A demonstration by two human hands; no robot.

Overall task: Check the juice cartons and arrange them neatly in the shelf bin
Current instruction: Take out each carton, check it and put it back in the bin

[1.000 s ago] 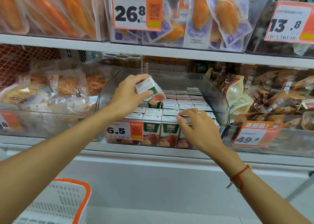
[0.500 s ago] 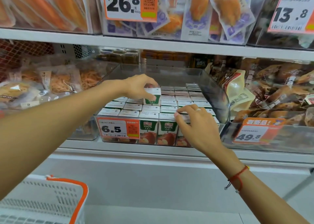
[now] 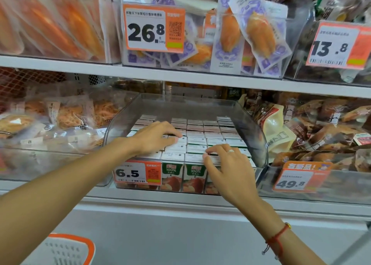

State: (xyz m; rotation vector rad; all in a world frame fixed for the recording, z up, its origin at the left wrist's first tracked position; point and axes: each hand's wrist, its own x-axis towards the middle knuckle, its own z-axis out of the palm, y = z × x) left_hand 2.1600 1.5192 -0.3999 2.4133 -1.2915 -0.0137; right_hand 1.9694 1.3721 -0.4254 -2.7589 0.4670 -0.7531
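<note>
Both hands: you have your left hand (image 3: pixel 155 137) and your right hand (image 3: pixel 226 165) down on the flat white tops of the small juice cartons with green fronts and red apples (image 3: pixel 195 144).
Left hand: it lies flat and wide, with the fingers out long, pressing the tops in the middle-left rows. It holds nothing.
Right hand: its fingers are bent a little, and the tips touch the tops of the front cartons on the right. I think it grips nothing, but its palm hides what is under it.
Where the cartons are: they stand up in tight rows inside the clear plastic shelf bin (image 3: pixel 259 142), nearly filling it from front to back.
Step now: it looks like you are patting the tops to make them all level.
How to do it well: press softly and straight down. Then nudge any crooked carton back into its row with your fingertips. Do not squash the tops.
Edges: the clear walls of the bin rise higher than the cartons on the left, right and back. The low front wall has the white and orange 6.5 price tag (image 3: pixel 138 173) on it.
Room to move: the grey shelf board (image 3: pixel 180 76) above hangs over the back rows, so keep your wrists low there. You can lift your hands up and toward you.
Beside the bin: snack bags (image 3: pixel 313 128) lie just to the right, so stay inside the walls.
</note>
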